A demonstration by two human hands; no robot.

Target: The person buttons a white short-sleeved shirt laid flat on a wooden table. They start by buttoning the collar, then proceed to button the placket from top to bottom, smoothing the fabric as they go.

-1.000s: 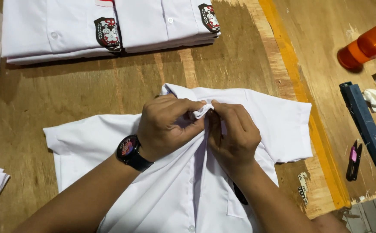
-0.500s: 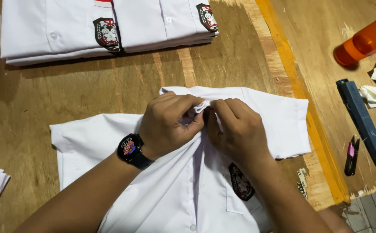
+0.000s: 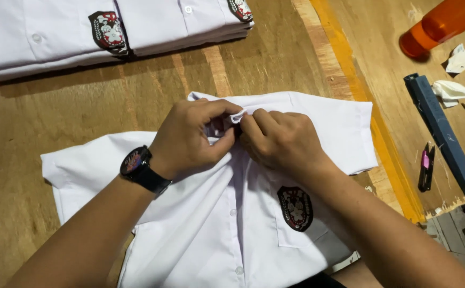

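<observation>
A white short-sleeved shirt (image 3: 206,229) lies spread front-up on the wooden table (image 3: 83,106), with a dark crest badge (image 3: 295,208) on its chest pocket. My left hand (image 3: 192,136), with a black watch (image 3: 141,168) on the wrist, pinches the collar area at the shirt's top. My right hand (image 3: 280,140) grips the same spot from the other side, fingertips touching the left hand's. The fabric between the fingers is mostly hidden.
A stack of folded white shirts with badges (image 3: 110,26) lies at the back left. To the right are an orange bottle (image 3: 440,24), a long dark blue bar (image 3: 440,130), a small clipper (image 3: 426,168), crumpled paper scraps (image 3: 451,90) and a yellow strip (image 3: 371,117).
The view has shifted, so the shirt sits lower and further right, showing the pocket badge. Both hands stay pinched on the collar, with small finger movements.
</observation>
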